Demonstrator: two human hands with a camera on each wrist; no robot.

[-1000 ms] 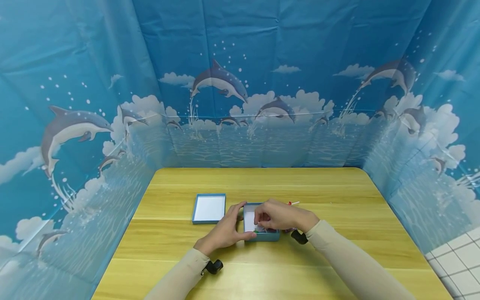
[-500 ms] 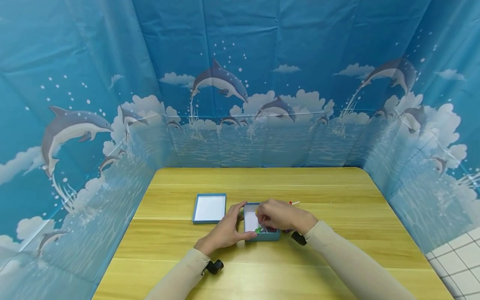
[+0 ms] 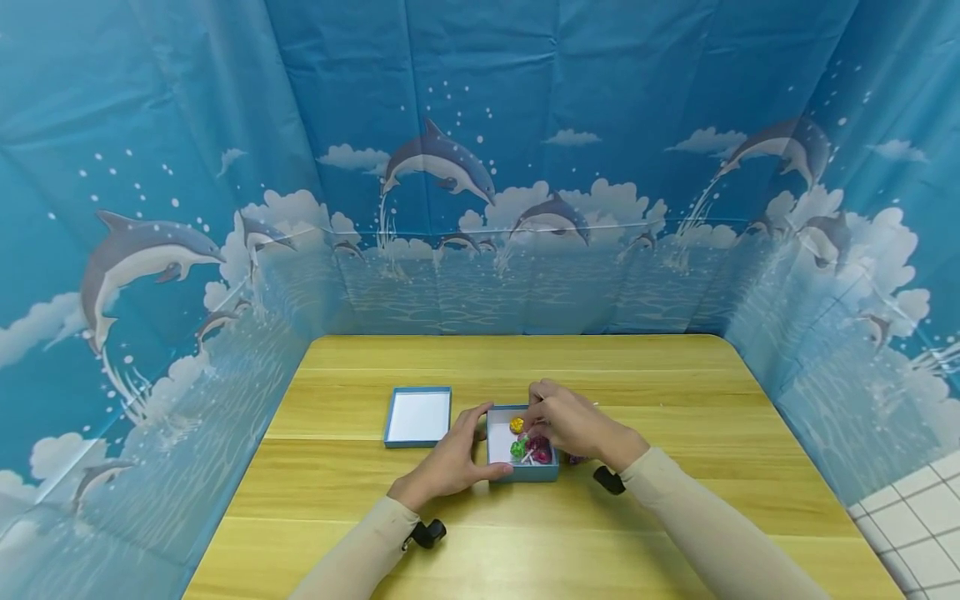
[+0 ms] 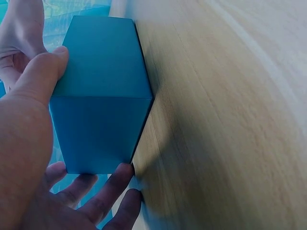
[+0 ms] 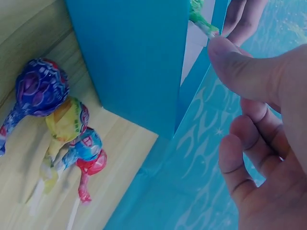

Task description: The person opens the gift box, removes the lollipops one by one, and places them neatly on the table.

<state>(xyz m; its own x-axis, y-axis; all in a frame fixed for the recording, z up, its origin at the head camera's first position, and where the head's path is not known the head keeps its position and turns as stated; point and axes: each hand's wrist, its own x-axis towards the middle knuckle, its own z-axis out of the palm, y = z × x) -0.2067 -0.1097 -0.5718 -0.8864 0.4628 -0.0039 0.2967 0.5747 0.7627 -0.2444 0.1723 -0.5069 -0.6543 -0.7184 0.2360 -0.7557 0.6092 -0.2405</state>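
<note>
1. Blue card box (image 3: 522,454) sits at the frame's lower centre on the wooden table (image 3: 675,400), holding yellow, green and red lollipops (image 3: 527,442).
2. Left hand (image 3: 450,462) grips the box's left corner, thumb and fingers bracing it steady.
3. Right hand (image 3: 573,425) pinches a lollipop stick (image 5: 204,25) at the box's right rim.
4. Compared with half a second ago, that hand has lifted rightward, uncovering the sweets.
5. More lollipops (image 5: 57,122) lie outside; the lid (image 3: 418,417) rests left.

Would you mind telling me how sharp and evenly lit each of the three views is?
Head view: even light, sharp centre, wide-angle bending of the backdrop at the edges. Left wrist view: the table is smeared by blur, and the blue box casts a dark shadow. Right wrist view: the right hand is soft, the lollipops fairly clear.
</note>
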